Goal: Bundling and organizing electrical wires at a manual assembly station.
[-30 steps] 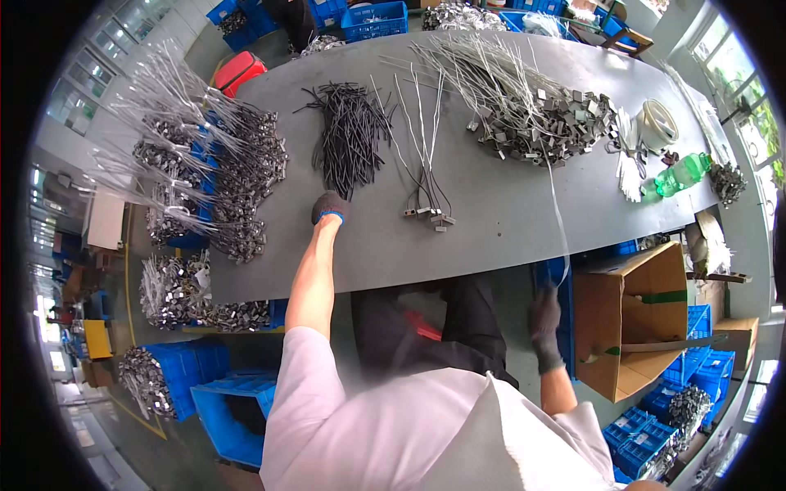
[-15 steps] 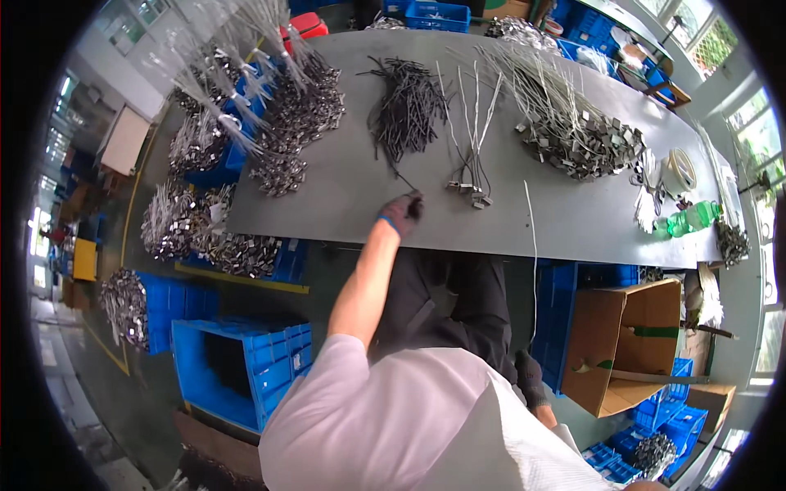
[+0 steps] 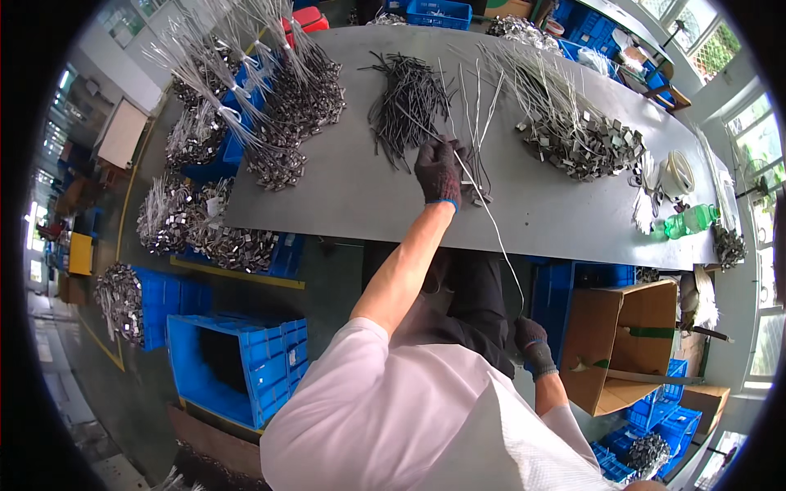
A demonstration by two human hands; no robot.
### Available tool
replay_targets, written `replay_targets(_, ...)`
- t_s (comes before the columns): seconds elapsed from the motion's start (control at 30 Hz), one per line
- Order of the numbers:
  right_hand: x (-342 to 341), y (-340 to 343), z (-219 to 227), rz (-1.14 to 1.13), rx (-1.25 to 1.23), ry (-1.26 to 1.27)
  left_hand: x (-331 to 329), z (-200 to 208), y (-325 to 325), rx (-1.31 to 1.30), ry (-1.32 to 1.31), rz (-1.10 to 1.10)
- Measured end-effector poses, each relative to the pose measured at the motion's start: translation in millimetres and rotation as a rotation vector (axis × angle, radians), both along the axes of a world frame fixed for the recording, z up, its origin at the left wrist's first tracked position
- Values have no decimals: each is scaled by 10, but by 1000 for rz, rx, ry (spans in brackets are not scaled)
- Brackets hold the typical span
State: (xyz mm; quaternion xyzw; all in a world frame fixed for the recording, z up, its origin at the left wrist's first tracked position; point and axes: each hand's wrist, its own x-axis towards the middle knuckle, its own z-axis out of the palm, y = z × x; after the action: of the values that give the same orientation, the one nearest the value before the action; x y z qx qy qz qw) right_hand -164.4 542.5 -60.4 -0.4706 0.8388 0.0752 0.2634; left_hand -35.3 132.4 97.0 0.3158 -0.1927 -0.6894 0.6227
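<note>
Nearest me, the seated person's pale short-sleeved shirt (image 3: 368, 393) fills the lower middle. The right hand, in a dark knitted glove (image 3: 533, 340), is low beside the thigh, its grip closed on the lower end of a thin silvery-white wire (image 3: 495, 227). The open brown cardboard box (image 3: 588, 340) stands just right of it, and a hollow bright-blue plastic crate (image 3: 282, 372) lies well off to the left.

The wire slants up past the edge of the smooth grey counter (image 3: 352, 204) to the left hand, in a dark glove with a blue cuff (image 3: 440, 170), whose grip is pinched around its upper part. That hand hovers at the near right side of a loose pile of thin black tubes (image 3: 405, 114). Small silvery metal blocks on wires (image 3: 483, 198) lie just right of it; farther right spreads a big heap of metal-ended wires (image 3: 585, 149). Beyond the counter sits another blue plastic crate (image 3: 440, 15).
</note>
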Motion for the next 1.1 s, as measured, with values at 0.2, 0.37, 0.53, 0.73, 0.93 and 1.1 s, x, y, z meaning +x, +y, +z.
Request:
replay_targets(0.2,84,231,-219,-15,-61,-66,10,23,223,-223,-257,-243)
replay_targets(0.37,-10,328,-106,49,-148,-114,-14,19,268,-234,-508,-621)
replay_targets(0.53,59,-721,532,-34,-782,-277,-355,-95,827,-196,-496,-681)
replay_targets(0.73,137,-1664,1049,-256,-1179,-284,-255,-320,1361,-321,-540,-887)
replay_targets(0.93,173,-2094,764,-934,-1164,-1239,-116,-508,1422,-349,-618,-756)
replay_targets(1.1,-141,-2442,790,-674,-908,-884,-207,-608,791,-388,-723,-847)
